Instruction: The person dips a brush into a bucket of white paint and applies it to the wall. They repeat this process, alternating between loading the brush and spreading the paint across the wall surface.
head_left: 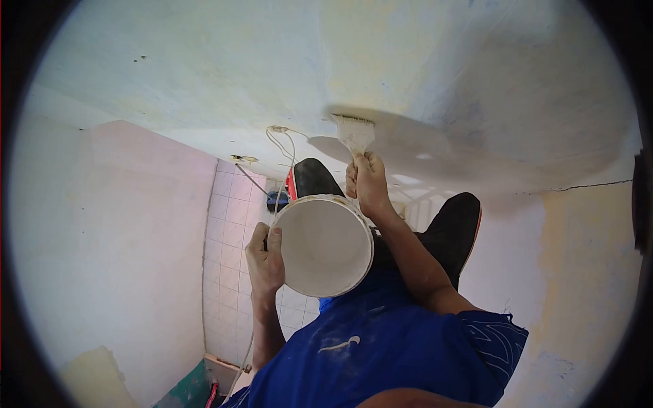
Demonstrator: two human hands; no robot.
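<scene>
My left hand (265, 258) grips the left side of a round white bucket (371, 245), thumb on the rim and fingers around the outside. The bucket's mouth faces up towards me, and its inside is whitish. In my right hand (369, 182) is a wide paintbrush (355, 134), held by its handle with the fingers wrapped round it. Its dark bristle edge lies right at the pale wall (258, 75), and whitish coating covers the brush. Both hands are smeared with the same pale stuff.
White cables (279, 130) hang from the wall beside the bucket. Below, a tiled floor (228, 231) shows, with a dark blue object (277, 200) on it. My dark shoes (457, 231) stand on either side. A crack (588, 185) runs along the wall at right.
</scene>
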